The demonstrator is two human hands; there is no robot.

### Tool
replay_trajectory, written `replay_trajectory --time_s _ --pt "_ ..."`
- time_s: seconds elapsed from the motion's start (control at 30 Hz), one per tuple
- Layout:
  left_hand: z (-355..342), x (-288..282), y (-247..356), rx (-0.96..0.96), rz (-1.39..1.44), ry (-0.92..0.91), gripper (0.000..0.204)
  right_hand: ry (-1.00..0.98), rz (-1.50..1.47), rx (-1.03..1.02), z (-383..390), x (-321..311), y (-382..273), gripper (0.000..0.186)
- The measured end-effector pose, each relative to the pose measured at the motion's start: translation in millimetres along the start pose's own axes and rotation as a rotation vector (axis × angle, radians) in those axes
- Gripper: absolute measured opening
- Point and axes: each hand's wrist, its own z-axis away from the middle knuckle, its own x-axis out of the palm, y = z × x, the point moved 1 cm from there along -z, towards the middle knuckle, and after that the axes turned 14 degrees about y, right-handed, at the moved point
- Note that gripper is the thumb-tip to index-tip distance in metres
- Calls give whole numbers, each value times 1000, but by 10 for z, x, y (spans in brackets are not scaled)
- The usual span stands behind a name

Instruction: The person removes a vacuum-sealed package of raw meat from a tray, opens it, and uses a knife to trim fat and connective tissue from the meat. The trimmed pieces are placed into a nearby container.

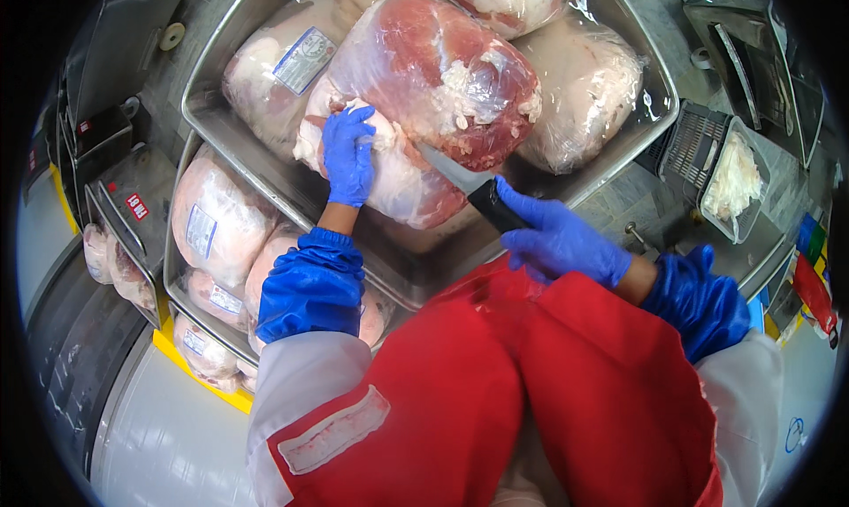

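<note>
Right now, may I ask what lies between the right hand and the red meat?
In the head view, the knife: handle in the right hand, blade at the red meat.

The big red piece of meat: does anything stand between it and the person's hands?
Nothing visible blocks the left hand, which grips the meat's pale edge. Between the right hand and the meat is only the knife it holds.
</note>
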Motion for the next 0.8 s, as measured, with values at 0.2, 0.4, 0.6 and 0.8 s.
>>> replay_trajectory --time_s 0.2,0.4,0.6,0.8 --pt "14 -8 -42 -16 7 9 23 346 307 -536 -310 431 654 70" --pt "4 4 -90 16 -6 8 25 278 312 -514 -296 322 623 69" --pt "24 -28 -87 13 -12 20 29 -21 475 -164 -2 -349 -134 67" --pt "17 31 -64 8 -9 15 29 56 401 -462 -328 -257 317 67"
